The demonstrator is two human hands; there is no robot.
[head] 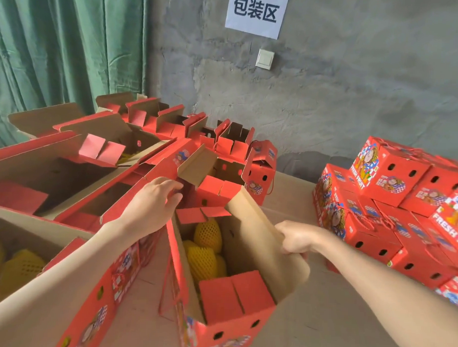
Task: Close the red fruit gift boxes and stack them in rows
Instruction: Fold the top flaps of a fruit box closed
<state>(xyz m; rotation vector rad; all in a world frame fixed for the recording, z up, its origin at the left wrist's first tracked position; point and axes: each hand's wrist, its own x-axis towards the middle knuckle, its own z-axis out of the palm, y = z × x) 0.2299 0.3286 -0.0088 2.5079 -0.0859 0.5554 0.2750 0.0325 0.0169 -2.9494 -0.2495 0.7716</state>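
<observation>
An open red fruit gift box [233, 326] stands in front of me, with yellow net-wrapped fruit [207, 240] inside. My right hand [295, 239] pinches the edge of its tall brown right flap [254, 226]. My left hand [154, 204] reaches over the box's left flap, fingers loosely curled near the red end tabs [214, 191]; what it touches is unclear. Closed red boxes [393, 202] sit stacked in rows at the right. Several open red boxes [98, 153] fill the left and back.
All of it rests on a cardboard-covered surface [334, 319]. A grey concrete wall with a paper sign [257, 10] and a switch [265, 58] rises behind. A green curtain [58, 50] hangs at the left. Another open box of fruit [14, 267] is at my lower left.
</observation>
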